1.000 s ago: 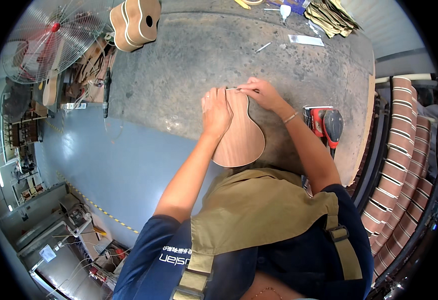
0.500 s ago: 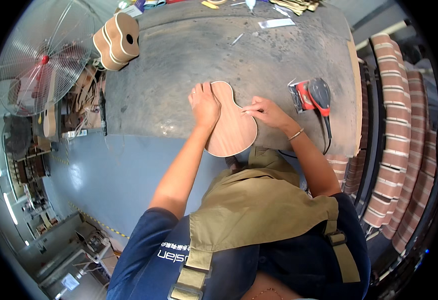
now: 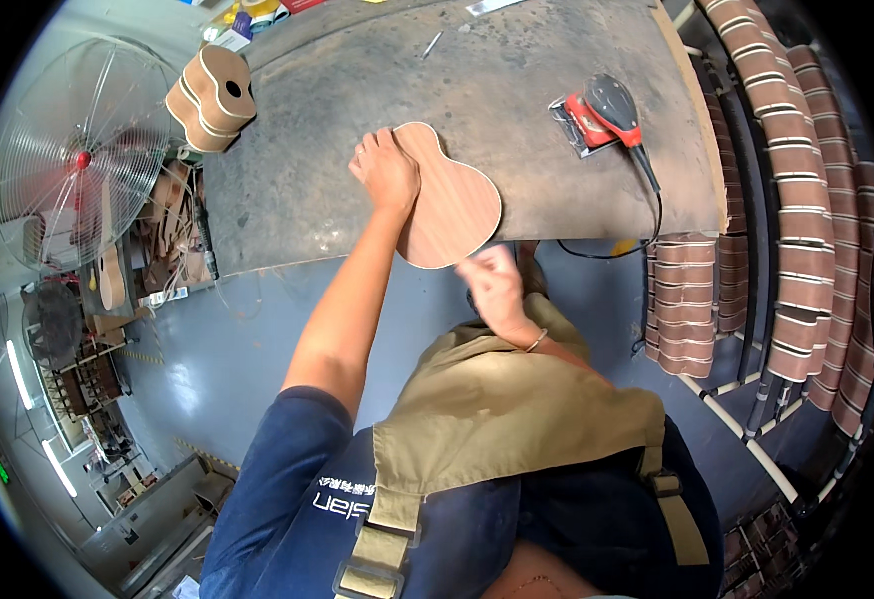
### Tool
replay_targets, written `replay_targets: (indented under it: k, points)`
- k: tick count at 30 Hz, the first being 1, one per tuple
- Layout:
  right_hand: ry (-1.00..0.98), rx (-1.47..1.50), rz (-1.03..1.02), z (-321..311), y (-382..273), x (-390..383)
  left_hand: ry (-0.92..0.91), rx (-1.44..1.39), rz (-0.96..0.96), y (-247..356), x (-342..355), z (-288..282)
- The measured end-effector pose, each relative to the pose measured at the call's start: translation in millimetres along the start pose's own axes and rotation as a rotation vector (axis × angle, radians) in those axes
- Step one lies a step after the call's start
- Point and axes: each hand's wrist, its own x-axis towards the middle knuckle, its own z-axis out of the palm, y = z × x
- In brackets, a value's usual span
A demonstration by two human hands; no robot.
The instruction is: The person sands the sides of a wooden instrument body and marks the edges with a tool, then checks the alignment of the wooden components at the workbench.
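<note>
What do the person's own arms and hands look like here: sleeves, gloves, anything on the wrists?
Both hands are bare, no gloves. The left hand leads to a bare forearm and a short dark blue sleeve. The right hand, motion-blurred, has a thin bracelet at the wrist. An olive apron with webbing straps covers the chest.

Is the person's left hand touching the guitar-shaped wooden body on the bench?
Touching. The head view shows the left hand lying flat on the wooden body, palm pressed onto its narrow end, no gap visible between them.
</note>
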Motion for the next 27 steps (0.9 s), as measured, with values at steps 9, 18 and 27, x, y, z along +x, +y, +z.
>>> replay_targets:
  k: [9,18,27]
  points:
    - [-0.230,0.461,0.640,-33.9,-5.7,1.3,-0.132,-0.057,0.126,-4.7,18.8,-3.5]
    - [-0.071,0.135,0.260,-85.4,-14.5,146.4,-0.436,-0.254,-0.296,-36.4,3.3,-74.8]
    - [-0.871,-0.157,-0.124,-44.7,48.9,372.8,-0.351,-0.296,-0.127,17.3,-56.5,-54.7]
